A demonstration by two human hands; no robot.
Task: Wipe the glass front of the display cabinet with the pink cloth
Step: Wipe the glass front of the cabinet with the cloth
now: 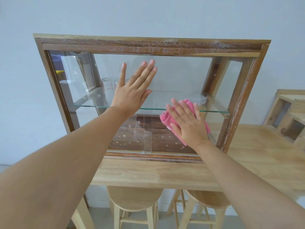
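Your left hand (132,90) lies flat on the glass front (178,75) of the display cabinet (148,45), fingers straight and pointing toward one o'clock, the thumb spread wide toward eleven o'clock, the other fingers close together; it holds nothing. Your right hand (188,124) sits at about four o'clock from the left one, palm pressing the pink cloth (166,119) against the glass, fingers straight and slightly apart over the cloth, not curled round it; the cloth is bunched under the palm and shows past the fingers at eleven o'clock and past the heel of the hand at five o'clock. The cloth lies on the lower right part of the pane, over the edge of the glass shelf (85,106) inside. White spots and smears mark the lower glass (128,141) at seven o'clock from the cloth. Behind the pane, at nine o'clock from your left hand, stand clear measuring cups (107,85) with red markings too small to read; no other writing can be read. The cabinet stands on a light wooden table (148,174); two wooden stools (134,200) stand beneath it; a small wooden rack (285,113) sits at three o'clock.
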